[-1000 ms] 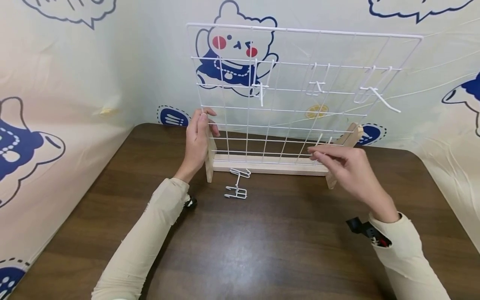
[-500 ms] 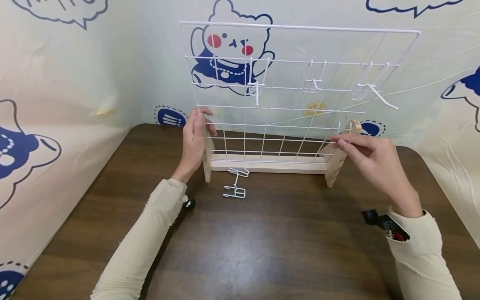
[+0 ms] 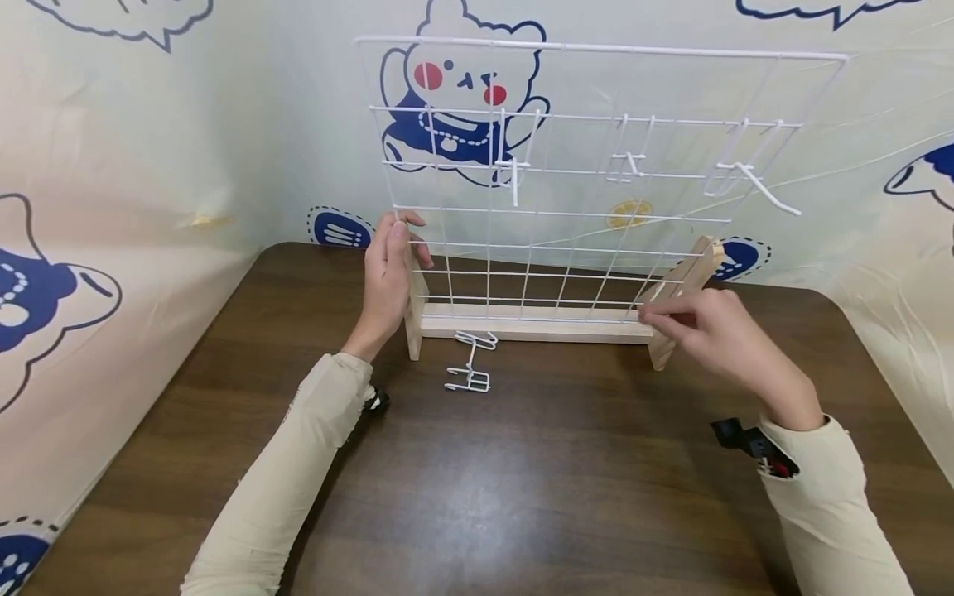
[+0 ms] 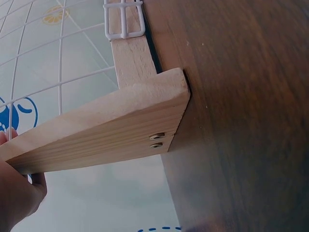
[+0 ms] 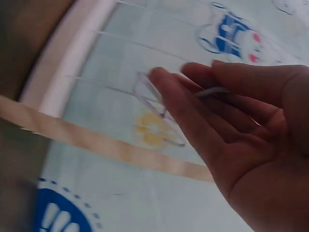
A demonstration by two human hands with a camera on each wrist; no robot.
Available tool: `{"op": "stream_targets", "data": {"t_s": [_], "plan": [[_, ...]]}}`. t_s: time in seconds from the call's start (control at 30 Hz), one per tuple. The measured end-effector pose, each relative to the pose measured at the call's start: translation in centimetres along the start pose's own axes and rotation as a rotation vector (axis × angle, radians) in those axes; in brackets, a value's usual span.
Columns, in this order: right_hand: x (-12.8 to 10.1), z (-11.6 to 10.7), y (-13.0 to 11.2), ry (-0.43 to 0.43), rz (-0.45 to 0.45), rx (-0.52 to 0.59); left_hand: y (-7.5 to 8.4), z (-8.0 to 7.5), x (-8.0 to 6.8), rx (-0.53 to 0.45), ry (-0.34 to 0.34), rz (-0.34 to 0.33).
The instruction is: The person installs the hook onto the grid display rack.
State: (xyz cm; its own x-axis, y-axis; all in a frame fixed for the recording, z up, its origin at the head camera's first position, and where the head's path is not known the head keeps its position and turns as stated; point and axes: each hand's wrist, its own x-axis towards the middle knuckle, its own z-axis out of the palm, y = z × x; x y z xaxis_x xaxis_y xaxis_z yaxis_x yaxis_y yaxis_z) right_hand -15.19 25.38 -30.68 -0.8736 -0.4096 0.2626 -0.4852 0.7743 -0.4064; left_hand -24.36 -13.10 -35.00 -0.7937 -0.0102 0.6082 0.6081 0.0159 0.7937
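A white wire grid panel [image 3: 596, 47] leans back in a wooden stand, whose base bar [image 3: 537, 327] rests on the table. My left hand [image 3: 387, 265] grips the stand's left side piece [image 4: 96, 130] near its upper end. Near the right side piece [image 3: 689, 269], my right hand [image 3: 708, 335] pinches a white wire hook [image 5: 212, 91] in front of the lower grid; the fingers hide part of it, and the right wrist view is blurred. Higher on the grid hang a left hook [image 3: 514, 178], a middle hook [image 3: 632, 163] and a right hook [image 3: 768, 189].
Another white wire hook [image 3: 471, 364] lies on the brown table [image 3: 477, 497], just in front of the base bar's left part. Behind the table hangs a pale printed cloth [image 3: 246, 124] with cartoon figures.
My right hand went right and up along the lower grid with the hook, then came down and slightly left. The left hand keeps its grip on the side piece.
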Motion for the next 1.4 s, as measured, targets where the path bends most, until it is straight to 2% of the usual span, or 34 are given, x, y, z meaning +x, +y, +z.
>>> {"op": "stream_targets", "data": {"t_s": [0.1,0.17,0.23,0.33,0.53,0.63,0.8,0.97,1.1,1.33,1.4], "plan": [[-0.6,-1.1,-0.7,0.159,-0.033,-0.015,0.1,0.1,0.2,0.008,-0.013,-0.003],[-1.0,-1.6,-1.2,0.237,-0.031,0.020,-0.3,0.1,0.4,0.012,-0.016,-0.001],[-1.1,-1.8,-1.3,0.291,-0.030,0.045,-0.6,0.1,0.4,0.012,-0.012,-0.001],[-0.8,-1.3,-0.9,0.322,-0.016,0.035,-1.1,-0.1,0.3,0.005,-0.003,0.005],[0.1,0.4,0.3,0.271,0.005,-0.054,-1.7,-0.3,0.0,0.004,0.009,0.019],[0.1,0.6,0.5,0.274,0.004,-0.069,-1.7,-0.2,0.1,-0.002,0.012,0.017],[0.0,0.5,0.5,0.318,0.003,-0.058,-1.5,-0.1,0.2,-0.009,0.008,0.021],[0.0,0.6,0.7,0.302,0.050,-0.029,-1.5,-0.1,0.3,-0.011,0.009,0.028],[0.1,0.5,0.8,0.247,0.084,-0.023,-1.6,-0.1,0.2,-0.007,0.013,0.031],[0.1,0.3,0.3,0.040,-0.025,-0.028,-1.8,-0.4,0.1,0.006,0.009,0.042],[0.0,0.0,-0.1,0.066,-0.027,-0.016,-1.8,-0.4,0.1,-0.001,0.008,0.040]]}}
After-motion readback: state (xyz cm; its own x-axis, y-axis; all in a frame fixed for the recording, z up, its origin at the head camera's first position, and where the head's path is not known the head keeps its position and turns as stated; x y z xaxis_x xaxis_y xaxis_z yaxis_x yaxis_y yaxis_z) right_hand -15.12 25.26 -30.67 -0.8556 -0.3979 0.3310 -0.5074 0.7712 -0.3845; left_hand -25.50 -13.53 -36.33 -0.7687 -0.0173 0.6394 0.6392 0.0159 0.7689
